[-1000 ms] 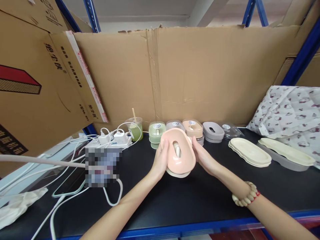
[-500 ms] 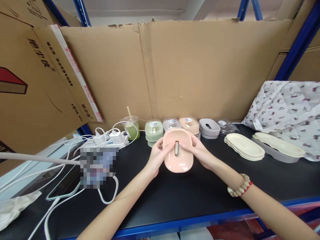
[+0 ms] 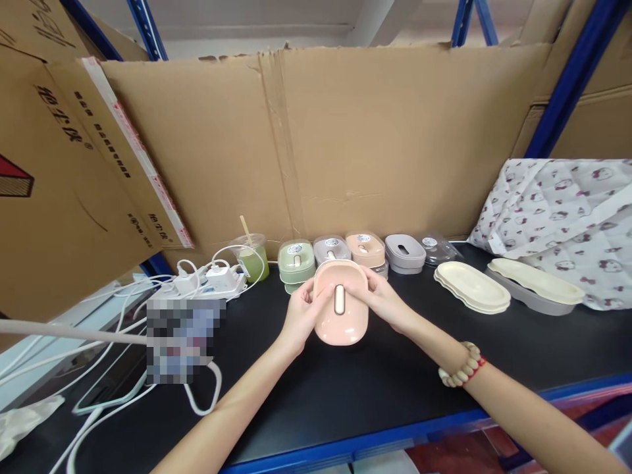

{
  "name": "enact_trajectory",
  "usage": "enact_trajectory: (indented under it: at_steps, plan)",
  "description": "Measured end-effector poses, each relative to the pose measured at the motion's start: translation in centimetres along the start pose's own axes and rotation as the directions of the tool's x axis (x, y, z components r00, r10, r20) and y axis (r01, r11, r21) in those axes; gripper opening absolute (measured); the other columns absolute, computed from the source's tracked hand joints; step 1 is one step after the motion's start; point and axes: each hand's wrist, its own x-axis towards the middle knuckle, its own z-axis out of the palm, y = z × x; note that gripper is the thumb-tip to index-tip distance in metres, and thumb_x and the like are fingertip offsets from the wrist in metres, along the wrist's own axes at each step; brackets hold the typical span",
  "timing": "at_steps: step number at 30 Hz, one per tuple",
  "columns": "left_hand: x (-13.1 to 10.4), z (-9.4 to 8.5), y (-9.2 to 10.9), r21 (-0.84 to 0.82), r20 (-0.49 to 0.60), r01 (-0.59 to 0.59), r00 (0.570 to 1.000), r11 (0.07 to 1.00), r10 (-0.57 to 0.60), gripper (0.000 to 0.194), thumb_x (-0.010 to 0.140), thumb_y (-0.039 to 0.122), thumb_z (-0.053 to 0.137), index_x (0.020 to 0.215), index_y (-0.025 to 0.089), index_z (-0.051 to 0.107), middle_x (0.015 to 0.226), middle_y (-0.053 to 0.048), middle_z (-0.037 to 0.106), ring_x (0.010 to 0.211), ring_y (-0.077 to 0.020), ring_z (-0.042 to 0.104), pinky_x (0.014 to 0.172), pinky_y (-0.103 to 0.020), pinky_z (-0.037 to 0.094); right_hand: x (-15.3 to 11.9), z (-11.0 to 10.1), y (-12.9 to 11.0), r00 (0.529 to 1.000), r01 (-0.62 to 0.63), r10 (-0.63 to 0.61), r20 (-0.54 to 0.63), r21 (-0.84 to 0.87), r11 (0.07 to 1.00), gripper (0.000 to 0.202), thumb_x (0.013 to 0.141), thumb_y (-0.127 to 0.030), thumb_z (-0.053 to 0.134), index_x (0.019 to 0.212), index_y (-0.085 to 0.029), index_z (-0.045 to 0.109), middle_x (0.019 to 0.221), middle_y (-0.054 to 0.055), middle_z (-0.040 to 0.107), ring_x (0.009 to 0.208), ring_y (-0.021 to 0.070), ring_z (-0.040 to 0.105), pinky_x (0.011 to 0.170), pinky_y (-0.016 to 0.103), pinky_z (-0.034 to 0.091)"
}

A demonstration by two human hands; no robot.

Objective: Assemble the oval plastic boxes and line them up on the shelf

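Note:
A glossy pink lid point(image 3: 340, 328) with rounded corners is held up over the black tabletop, its top face toward me. My left hand point(image 3: 302, 315) grips its left edge, thumb laid across the face. On the opposite edge, my right hand point(image 3: 382, 299) grips it the same way. Both thumbtips rest beside a cream oblong handle piece point(image 3: 340, 299), which sits upright in the slot at the lid's middle. The fingers behind the lid are hidden.
Behind stand a green box point(image 3: 296, 258), a grey-lilac box point(image 3: 332, 249), a peach box point(image 3: 364, 247) and a grey one point(image 3: 405, 249). Cream oval pieces point(image 3: 471, 284) lie right. A drink cup point(image 3: 254, 260), power strip point(image 3: 224, 280) and white cables occupy the left.
The handle piece, earlier lower in the slot with a dark gap at its top, now fills the slot evenly. Both hands keep hold of the lid; the view has shifted slightly.

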Motion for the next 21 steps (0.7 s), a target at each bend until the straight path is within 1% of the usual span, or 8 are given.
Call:
enact_trajectory:
  at_steps: [3,6,9,12,14,16,18,21]
  plan:
    - [-0.1,0.1,0.2,-0.043,-0.043,0.104,0.993,0.994,-0.106,0.047,0.055,0.039,0.077,0.091,0.01,0.066,0.082,-0.008,0.068,0.074,-0.0194,0.063,0.062,-0.023,0.047,0.4,-0.2,0.2,0.994,-0.105,0.105,0.002,-0.08,0.991,0.042,0.072,-0.047,0.06,0.101,-0.016,0.058,0.089,0.005,0.064,0.074,0.0165,0.06,0.061,0.027,0.048]
    - [-0.1,0.2,0.7,-0.122,-0.088,0.271,0.955,0.955,-0.283,0.029,0.065,0.03,0.07,0.085,0.01,0.066,0.073,-0.009,0.067,0.067,-0.0193,0.063,0.058,-0.024,0.047,1.4,-2.1,0.0,0.98,-0.158,0.119,-0.161,-0.257,0.953,0.035,0.082,-0.044,0.047,0.101,-0.017,0.059,0.088,0.005,0.063,0.064,0.0145,0.059,0.063,0.03,0.048]
    - [-0.1,0.4,1.2,-0.189,-0.139,0.365,0.909,0.912,-0.393,0.018,0.076,0.026,0.058,0.085,0.01,0.064,0.071,-0.008,0.067,0.061,-0.0181,0.063,0.058,-0.026,0.048,2.3,-5.8,-0.5,0.901,-0.181,-0.105,-0.421,-0.584,0.792,0.027,0.079,-0.031,0.053,0.101,-0.017,0.059,0.098,0.006,0.064,0.079,0.0184,0.061,0.08,0.034,0.044]
    - [-0.1,0.5,1.3,-0.243,-0.153,0.396,0.886,0.885,-0.438,0.016,0.078,0.024,0.054,0.086,0.013,0.062,0.07,-0.005,0.067,0.056,-0.0172,0.062,0.056,-0.027,0.049,2.5,-10.2,-1.0,0.777,-0.352,-0.286,-0.561,-0.763,0.541,0.035,0.075,-0.015,0.05,0.11,-0.012,0.056,0.112,0.013,0.06,0.104,0.0255,0.054,0.09,0.038,0.036]
    - [-0.1,0.5,1.3,-0.279,-0.139,0.409,0.878,0.869,-0.458,0.014,0.077,0.023,0.054,0.083,0.014,0.062,0.067,-0.003,0.066,0.054,-0.0167,0.061,0.054,-0.026,0.048,2.2,-12.5,-1.2,0.694,-0.511,-0.313,-0.648,-0.75,0.419,0.046,0.073,-0.009,0.047,0.119,-0.007,0.051,0.12,0.017,0.055,0.113,0.0287,0.048,0.094,0.042,0.031]
    - [-0.2,0.5,1.3,-0.307,-0.111,0.416,0.878,0.856,-0.466,0.013,0.076,0.023,0.054,0.079,0.014,0.062,0.063,-0.003,0.064,0.054,-0.0162,0.06,0.053,-0.025,0.047,1.9,-14.1,-1.0,0.638,-0.635,-0.277,-0.718,-0.695,0.338,0.055,0.072,-0.009,0.048,0.127,-0.002,0.043,0.127,0.021,0.049,0.118,0.0312,0.044,0.095,0.044,0.029]
    - [-0.3,0.5,1.3,-0.316,-0.075,0.423,0.881,0.849,-0.467,0.014,0.076,0.024,0.053,0.077,0.013,0.062,0.061,-0.003,0.064,0.054,-0.0161,0.06,0.053,-0.025,0.046,1.6,-15.2,-0.7,0.631,-0.693,-0.2,-0.749,-0.661,0.287,0.058,0.072,-0.011,0.05,0.128,0.0,0.042,0.128,0.022,0.047,0.118,0.0322,0.044,0.094,0.044,0.031]
    - [-0.4,0.5,1.5,-0.3,-0.016,0.462,0.872,0.834,-0.489,0.018,0.076,0.025,0.05,0.075,0.012,0.063,0.063,-0.006,0.065,0.055,-0.0164,0.06,0.055,-0.025,0.046,1.4,-16.2,-0.1,0.652,-0.707,-0.108,-0.75,-0.653,0.27,0.047,0.073,-0.01,0.048,0.12,-0.005,0.053,0.115,0.021,0.057,0.107,0.031,0.053,0.087,0.042,0.037]
